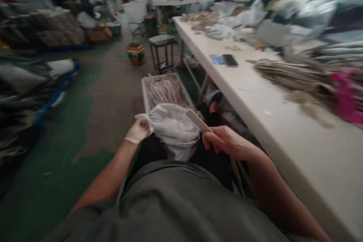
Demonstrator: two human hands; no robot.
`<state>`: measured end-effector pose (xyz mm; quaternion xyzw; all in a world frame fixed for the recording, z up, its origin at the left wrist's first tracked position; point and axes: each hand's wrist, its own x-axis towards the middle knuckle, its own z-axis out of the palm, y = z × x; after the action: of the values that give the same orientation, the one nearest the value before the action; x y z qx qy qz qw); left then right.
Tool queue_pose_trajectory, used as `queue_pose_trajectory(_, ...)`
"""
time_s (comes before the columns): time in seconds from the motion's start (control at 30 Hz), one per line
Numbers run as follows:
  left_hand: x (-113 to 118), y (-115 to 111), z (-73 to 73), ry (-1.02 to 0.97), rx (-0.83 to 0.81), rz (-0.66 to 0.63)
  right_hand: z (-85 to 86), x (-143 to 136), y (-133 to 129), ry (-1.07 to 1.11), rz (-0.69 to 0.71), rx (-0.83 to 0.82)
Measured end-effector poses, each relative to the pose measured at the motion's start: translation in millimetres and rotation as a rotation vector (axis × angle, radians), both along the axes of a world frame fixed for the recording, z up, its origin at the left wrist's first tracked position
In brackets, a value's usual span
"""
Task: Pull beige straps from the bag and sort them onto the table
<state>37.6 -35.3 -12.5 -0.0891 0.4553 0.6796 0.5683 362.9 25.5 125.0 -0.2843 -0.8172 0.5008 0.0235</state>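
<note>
My left hand (pixel 138 131), in a pale glove, is closed on an edge of the white cloth (pixel 177 126) bunched over my lap. My bare right hand (pixel 228 141) grips a flat, pale, ruler-like strip (pixel 197 120) between thumb and fingers. The strip points up and to the left, in front of the cloth's right side. Just beyond the cloth stands a white crate (pixel 145 92) full of light strips of material (pixel 166 87). Blur hides what the strip is made of.
A long white table (pixel 283 147) runs along my right, bearing a phone (pixel 230 60), stacked fabric (pixel 289 77) and a pink cloth (pixel 347 96). A stool (pixel 161 40) and a bucket (pixel 135 53) stand ahead. Piles on a blue pallet (pixel 53 96) lie left. Other people are farther back.
</note>
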Motion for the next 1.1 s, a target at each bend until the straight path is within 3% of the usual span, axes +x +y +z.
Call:
queue_pose_trajectory(0.03, -8.4, -17.5, -4.2, -0.006, -0.036, 0.061, -22.8, -14.9, -0.9, -0.011, 0.035, -0.055)
queue_pose_trajectory(0.1, -14.5, -32.1, -11.2, -0.019, -0.065, 0.110, -60.3, -42.9, -7.8, -0.024, 0.084, -0.145)
queue_pose_trajectory(0.2, -11.7, -29.1, -14.2, 0.026, -0.042, 0.085, -89.6, -74.5, -25.1, -0.041, 0.121, -0.247)
queue_pose_trajectory(0.37, 0.2, -34.2, -7.8, 0.157, 0.029, 0.034, -95.0, -106.8, -42.8, -0.089, 0.126, -0.276)
queue_pose_trajectory(0.63, 16.6, -41.6, -0.5, 0.140, 0.057, -0.005, -106.2, -125.6, -44.2, -0.161, 0.106, -0.086)
queue_pose_trajectory(0.83, 23.4, -45.4, 4.3, 0.103, 0.050, -0.025, -113.6, -126.5, -46.0, -0.097, 0.144, -0.320)
queue_pose_trajectory(1.0, 37.1, -53.6, -11.2, 0.146, 0.064, -0.102, -119.8, -136.0, -42.4, -0.027, 0.114, -0.493)
queue_pose_trajectory(1.1, 36.6, -57.4, -13.4, 0.193, 0.010, -0.223, -123.7, -148.5, -39.0, 0.007, 0.071, -0.540)
